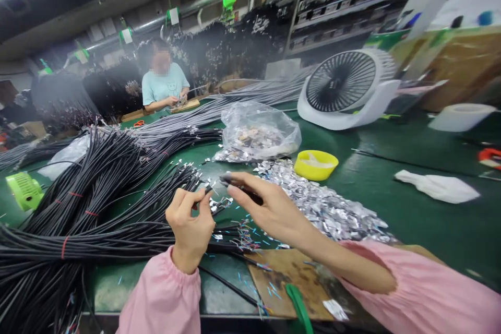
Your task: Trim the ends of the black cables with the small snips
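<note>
Left of yellow tub (309,170): left hand (191,223) pinches cable end (209,189); right hand (270,206) curved, fingertips near wires (215,185), grip unclear. Hold cable end steady, wires spread.

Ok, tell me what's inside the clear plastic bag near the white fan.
Through the clear plastic bag, a heap of small silvery and tan pieces shows. The heap's outer layer hides whatever lies deeper; the pieces are too blurred to identify.

Workshop/small factory, prob. cable assy: tied blk cable bundles (117,242) & a heap of silvery pcs (324,203) on lg. grn surface (364,177), co-worker (166,86) w/ handwork opp., metal shelving (332,23) in bkgd.
</note>
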`<action>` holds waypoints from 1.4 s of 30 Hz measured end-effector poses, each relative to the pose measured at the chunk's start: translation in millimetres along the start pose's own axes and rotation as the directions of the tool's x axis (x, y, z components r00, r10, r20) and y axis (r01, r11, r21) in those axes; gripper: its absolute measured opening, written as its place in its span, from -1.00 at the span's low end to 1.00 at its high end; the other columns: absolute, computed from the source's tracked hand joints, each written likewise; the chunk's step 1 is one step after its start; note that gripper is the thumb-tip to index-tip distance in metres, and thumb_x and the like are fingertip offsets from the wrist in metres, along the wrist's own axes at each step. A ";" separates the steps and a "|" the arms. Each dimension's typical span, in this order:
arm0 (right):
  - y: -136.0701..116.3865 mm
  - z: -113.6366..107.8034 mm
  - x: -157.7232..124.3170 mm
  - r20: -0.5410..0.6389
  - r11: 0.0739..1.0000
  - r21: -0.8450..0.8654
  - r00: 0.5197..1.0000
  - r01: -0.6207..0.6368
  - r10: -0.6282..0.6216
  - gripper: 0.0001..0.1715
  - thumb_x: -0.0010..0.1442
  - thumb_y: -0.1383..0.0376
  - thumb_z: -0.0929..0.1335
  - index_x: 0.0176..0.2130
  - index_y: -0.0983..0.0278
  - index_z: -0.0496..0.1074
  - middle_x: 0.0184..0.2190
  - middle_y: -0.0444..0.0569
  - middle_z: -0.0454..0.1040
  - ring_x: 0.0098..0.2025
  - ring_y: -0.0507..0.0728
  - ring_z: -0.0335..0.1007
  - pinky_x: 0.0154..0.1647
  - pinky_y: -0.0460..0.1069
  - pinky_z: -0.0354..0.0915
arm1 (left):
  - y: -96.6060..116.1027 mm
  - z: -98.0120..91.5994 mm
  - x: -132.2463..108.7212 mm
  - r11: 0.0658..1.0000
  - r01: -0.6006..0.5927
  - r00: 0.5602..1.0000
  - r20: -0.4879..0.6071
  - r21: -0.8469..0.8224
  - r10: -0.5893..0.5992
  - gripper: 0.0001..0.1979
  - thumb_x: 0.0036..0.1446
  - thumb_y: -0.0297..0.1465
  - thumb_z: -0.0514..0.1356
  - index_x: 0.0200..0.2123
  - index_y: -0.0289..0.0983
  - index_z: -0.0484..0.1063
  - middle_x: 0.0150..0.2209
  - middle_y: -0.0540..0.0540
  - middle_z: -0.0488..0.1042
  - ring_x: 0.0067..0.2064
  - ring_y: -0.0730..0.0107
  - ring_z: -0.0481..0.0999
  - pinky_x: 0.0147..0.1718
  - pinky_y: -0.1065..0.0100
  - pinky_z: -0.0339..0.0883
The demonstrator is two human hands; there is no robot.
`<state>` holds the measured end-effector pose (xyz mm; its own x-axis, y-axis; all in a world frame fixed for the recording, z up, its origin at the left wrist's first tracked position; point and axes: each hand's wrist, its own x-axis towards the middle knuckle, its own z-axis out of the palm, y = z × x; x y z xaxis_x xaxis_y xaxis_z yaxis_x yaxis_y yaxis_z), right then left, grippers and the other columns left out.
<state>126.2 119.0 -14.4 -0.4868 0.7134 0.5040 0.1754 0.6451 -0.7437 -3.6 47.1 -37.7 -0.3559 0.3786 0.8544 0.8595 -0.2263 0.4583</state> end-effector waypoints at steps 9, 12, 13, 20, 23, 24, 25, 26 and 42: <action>-3.2 -2.6 0.5 0.060 0.995 0.062 0.995 0.077 -0.080 -0.69 0.17 0.22 0.25 -0.30 0.29 0.55 -0.38 0.03 0.57 -0.40 0.11 0.46 -0.38 -0.02 0.37 | 1.9 -4.7 3.5 0.997 0.068 0.994 0.092 -0.029 -0.066 -0.91 0.05 -0.42 0.22 -0.48 -0.26 0.48 -0.56 0.02 0.40 -0.53 0.52 0.39 -0.54 0.48 0.26; -2.5 -2.3 1.0 0.021 0.995 -0.003 0.995 0.095 -0.095 -0.68 0.18 0.23 0.26 -0.28 0.31 0.55 -0.42 0.02 0.56 -0.45 0.09 0.43 -0.42 -0.03 0.34 | 2.5 -8.6 8.0 0.988 0.149 0.970 0.200 -0.037 -0.139 -0.89 0.08 -0.41 0.18 -0.46 -0.26 0.48 -0.54 0.00 0.45 -0.51 0.48 0.43 -0.52 0.47 0.28; -2.5 -2.1 1.0 0.009 0.994 -0.026 0.994 0.111 -0.110 -0.68 0.18 0.23 0.26 -0.27 0.32 0.55 -0.44 0.02 0.55 -0.46 0.09 0.42 -0.43 -0.03 0.33 | 3.0 -10.0 9.4 0.986 0.164 0.963 0.224 -0.035 -0.152 -0.87 0.09 -0.41 0.17 -0.46 -0.26 0.48 -0.54 0.00 0.46 -0.51 0.48 0.43 -0.52 0.47 0.27; -3.2 0.9 1.4 -0.041 0.981 -0.057 0.981 0.187 -0.189 -0.66 0.19 0.24 0.26 -0.26 0.39 0.54 -0.48 0.02 0.52 -0.49 0.06 0.39 -0.45 -0.06 0.31 | 7.8 -15.4 16.5 0.974 0.216 0.916 0.359 -0.072 -0.176 -0.73 0.14 -0.44 0.07 -0.57 -0.26 0.44 -0.62 0.03 0.42 -0.57 0.52 0.38 -0.55 0.48 0.21; -2.2 1.3 1.4 -0.031 0.982 -0.042 0.982 0.183 -0.184 -0.66 0.20 0.23 0.26 -0.27 0.36 0.55 -0.50 -0.01 0.51 -0.51 0.05 0.38 -0.47 -0.07 0.30 | 8.3 -15.7 17.9 0.957 0.272 0.887 0.413 -0.102 -0.208 -0.69 0.16 -0.41 0.05 -0.60 -0.26 0.40 -0.64 0.04 0.40 -0.59 0.53 0.37 -0.56 0.47 0.20; -2.0 1.2 1.3 -0.025 0.983 -0.036 0.983 0.183 -0.184 -0.66 0.20 0.22 0.26 -0.27 0.35 0.55 -0.50 -0.01 0.52 -0.51 0.05 0.38 -0.46 -0.07 0.31 | 8.5 -15.8 18.1 0.951 0.288 0.877 0.427 -0.107 -0.218 -0.69 0.17 -0.40 0.04 -0.60 -0.26 0.39 -0.64 0.03 0.40 -0.59 0.53 0.37 -0.56 0.47 0.20; -1.8 0.9 1.2 -0.021 0.983 -0.031 0.983 0.182 -0.183 -0.67 0.20 0.22 0.26 -0.27 0.34 0.55 -0.49 -0.01 0.52 -0.49 0.05 0.39 -0.45 -0.06 0.31 | 8.6 -15.8 18.2 0.947 0.302 0.870 0.436 -0.108 -0.228 -0.68 0.17 -0.40 0.04 -0.60 -0.26 0.39 -0.64 0.03 0.39 -0.59 0.52 0.37 -0.56 0.47 0.20; -1.8 0.6 1.0 -0.020 0.983 -0.029 0.983 0.183 -0.183 -0.67 0.20 0.21 0.26 -0.28 0.33 0.55 -0.48 -0.01 0.53 -0.48 0.06 0.41 -0.44 -0.06 0.32 | 8.8 -15.9 18.2 0.945 0.310 0.866 0.442 -0.106 -0.235 -0.68 0.17 -0.39 0.04 -0.60 -0.26 0.39 -0.64 0.03 0.39 -0.59 0.52 0.37 -0.57 0.47 0.20; 0.7 -0.9 -1.9 -0.065 0.970 -0.107 0.972 0.218 -0.226 -0.69 0.19 0.22 0.27 -0.30 0.31 0.57 -0.44 0.01 0.56 -0.44 0.10 0.46 -0.41 -0.03 0.35 | 10.1 -10.7 12.5 0.936 0.336 0.908 0.299 -0.103 -0.293 -0.92 -0.03 -0.39 0.26 -0.43 -0.27 0.46 -0.48 0.00 0.44 -0.48 0.50 0.42 -0.53 0.50 0.29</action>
<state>127.9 118.4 -15.5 -0.4569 0.5656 0.6865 0.1557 0.8107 -0.5643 -3.3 40.0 -19.7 -0.4653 0.6787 0.5682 0.6475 -0.1767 0.7413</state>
